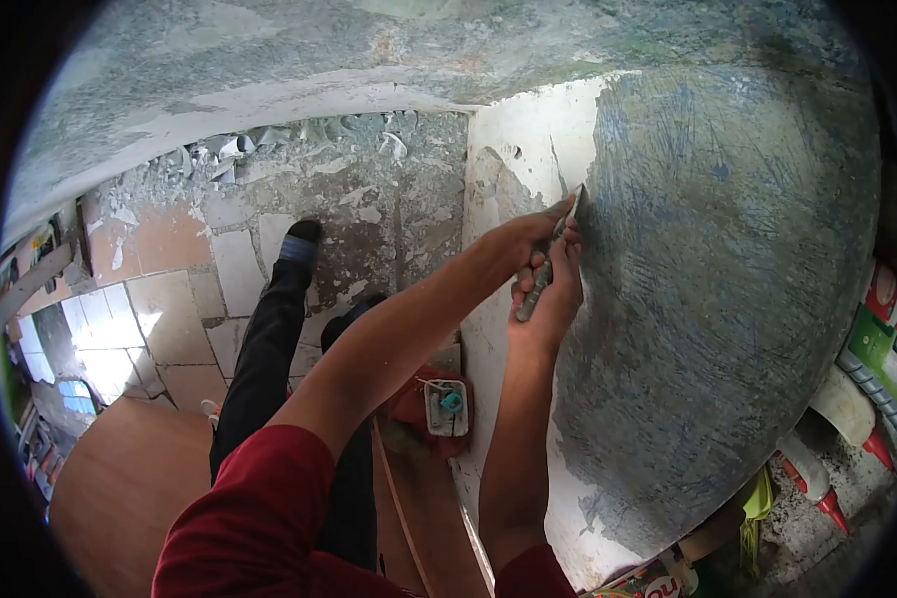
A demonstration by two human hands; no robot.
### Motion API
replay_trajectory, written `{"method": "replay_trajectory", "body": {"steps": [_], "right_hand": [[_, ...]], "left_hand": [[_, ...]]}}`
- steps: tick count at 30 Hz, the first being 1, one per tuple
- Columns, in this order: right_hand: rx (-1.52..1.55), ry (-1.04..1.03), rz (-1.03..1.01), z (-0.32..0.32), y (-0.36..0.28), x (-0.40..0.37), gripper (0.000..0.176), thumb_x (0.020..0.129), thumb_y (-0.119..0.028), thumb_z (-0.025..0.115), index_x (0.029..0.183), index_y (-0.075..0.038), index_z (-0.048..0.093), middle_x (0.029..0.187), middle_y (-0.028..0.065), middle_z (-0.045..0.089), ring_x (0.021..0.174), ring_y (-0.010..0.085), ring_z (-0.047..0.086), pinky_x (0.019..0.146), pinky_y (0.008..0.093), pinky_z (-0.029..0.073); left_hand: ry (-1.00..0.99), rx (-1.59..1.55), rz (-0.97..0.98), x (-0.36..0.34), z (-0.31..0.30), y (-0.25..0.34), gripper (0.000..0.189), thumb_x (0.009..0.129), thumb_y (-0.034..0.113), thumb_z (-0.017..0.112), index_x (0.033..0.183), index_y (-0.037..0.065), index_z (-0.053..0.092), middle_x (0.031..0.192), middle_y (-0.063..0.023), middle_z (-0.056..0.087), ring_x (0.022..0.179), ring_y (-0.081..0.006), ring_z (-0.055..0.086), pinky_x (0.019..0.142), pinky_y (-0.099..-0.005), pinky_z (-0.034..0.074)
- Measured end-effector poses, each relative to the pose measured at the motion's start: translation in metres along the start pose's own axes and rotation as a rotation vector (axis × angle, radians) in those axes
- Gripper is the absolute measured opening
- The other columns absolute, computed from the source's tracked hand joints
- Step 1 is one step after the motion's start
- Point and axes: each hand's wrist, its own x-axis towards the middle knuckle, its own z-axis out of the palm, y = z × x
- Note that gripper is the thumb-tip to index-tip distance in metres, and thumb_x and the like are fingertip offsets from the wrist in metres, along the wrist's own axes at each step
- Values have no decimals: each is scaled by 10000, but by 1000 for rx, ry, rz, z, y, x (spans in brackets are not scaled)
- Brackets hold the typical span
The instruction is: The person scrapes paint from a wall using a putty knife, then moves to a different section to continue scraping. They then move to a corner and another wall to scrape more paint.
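Note:
A scraper point(535, 295) with a grimy grey handle and a narrow blade slants up against the wall. My right hand point(562, 289) is wrapped round its handle. Higher up, my left hand point(534, 237) closes on the tool near the blade, its fingers pressed along it. The blade tip lies at the border between the blue-grey paint point(708, 289) and a bare white patch point(543, 125). Scratch marks cover the painted face, and a thin crack runs through the white just above the tip.
Curled paint peelings point(234, 148) and flakes lie along the base of the adjoining wall. Below my arms sits a small box point(448, 407) with a teal item. A round brown board point(135, 498) is at lower left; red-tipped tubes point(829, 503) are at right.

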Motion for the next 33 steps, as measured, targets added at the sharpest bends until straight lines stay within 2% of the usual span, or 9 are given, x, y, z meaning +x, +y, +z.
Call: {"method": "replay_trajectory", "body": {"steps": [4,7,8,10,12,16,21,24,33], "right_hand": [[-84,64,2,-17,-2,-34,377,923,-266,534,1265,-120,471,630,-26,443,418,44,383,336,202,283],[-608,72,-94,-46,-1,-60,289,933,-289,513,1167,-123,539,644,-20,458,446,52,422,359,207,325],[-718,79,-154,-58,5,-64,297,932,-289,514,1167,-110,541,637,-19,452,454,56,427,361,214,330],[-939,96,-270,-82,18,-70,314,930,-289,516,1166,-84,544,623,-17,440,469,65,436,363,229,340],[-710,-19,-108,-95,12,-78,350,928,-263,512,1232,-89,503,667,1,463,476,73,441,371,228,346],[-180,-143,168,-72,-19,-99,445,917,-190,500,1344,-113,404,790,42,498,480,76,424,393,206,345],[-140,-58,73,-67,-31,-76,528,857,-104,539,1358,-106,371,843,29,485,487,69,410,351,190,299],[-135,56,22,-47,-28,-75,536,836,-64,537,1350,-91,388,815,9,475,501,58,411,361,174,299],[-131,73,37,-16,-32,-46,510,813,-29,522,1312,-69,425,773,-12,486,524,36,417,385,172,310]], "left_hand": [[252,160,124,-36,35,-29,521,853,616,497,879,96,523,625,30,461,569,-109,498,505,-248,447],[159,266,350,-55,39,-55,639,827,624,533,999,8,523,710,-14,516,617,-134,547,581,-264,486],[247,389,397,-59,43,-64,593,868,559,525,1020,-14,514,836,-57,566,672,-146,580,635,-274,508],[208,428,450,-62,33,-84,513,904,488,508,1023,-11,517,872,-71,583,708,-145,598,647,-277,522],[203,264,489,-62,31,-98,360,956,368,468,1007,15,524,849,-61,600,741,-128,621,658,-264,542],[-33,-3,384,-68,33,-98,349,960,370,458,962,26,515,785,-49,581,715,-143,613,586,-269,530],[15,-70,301,-51,37,-98,416,930,466,470,876,56,518,724,-35,570,669,-152,596,542,-263,510],[194,-47,53,-42,50,-86,490,864,570,512,802,84,505,656,-23,542,647,-161,571,540,-279,499],[227,-79,-23,-17,38,-47,549,826,652,489,719,114,474,589,10,483,605,-157,525,542,-300,482]]}}
